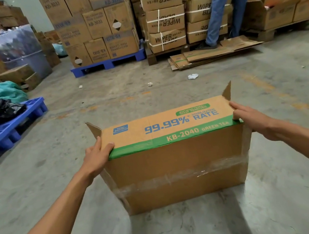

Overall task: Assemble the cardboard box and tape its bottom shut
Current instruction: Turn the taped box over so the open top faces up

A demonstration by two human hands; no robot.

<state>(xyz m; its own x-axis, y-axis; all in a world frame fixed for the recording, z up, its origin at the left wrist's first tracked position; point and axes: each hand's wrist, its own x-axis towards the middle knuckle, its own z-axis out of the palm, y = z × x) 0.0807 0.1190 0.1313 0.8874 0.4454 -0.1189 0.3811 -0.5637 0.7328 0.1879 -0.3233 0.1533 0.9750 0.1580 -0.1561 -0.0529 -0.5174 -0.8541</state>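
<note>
A brown cardboard box (177, 161) with a green band and blue "99.99% RATE" print rests on the concrete floor in front of me. A strip of clear tape runs across the plain face turned toward me. My left hand (96, 154) grips the box's upper left corner, thumb on the printed side. My right hand (250, 115) holds the upper right corner. Small flaps stick up at both far corners. No tape roll is visible.
Flattened cardboard sheets (210, 54) lie on the floor ahead. A person in blue trousers (226, 2) stands by stacked cartons (94, 23) on pallets. A blue pallet (7, 128) with bags sits at left. Paper scraps (192, 76) dot the floor.
</note>
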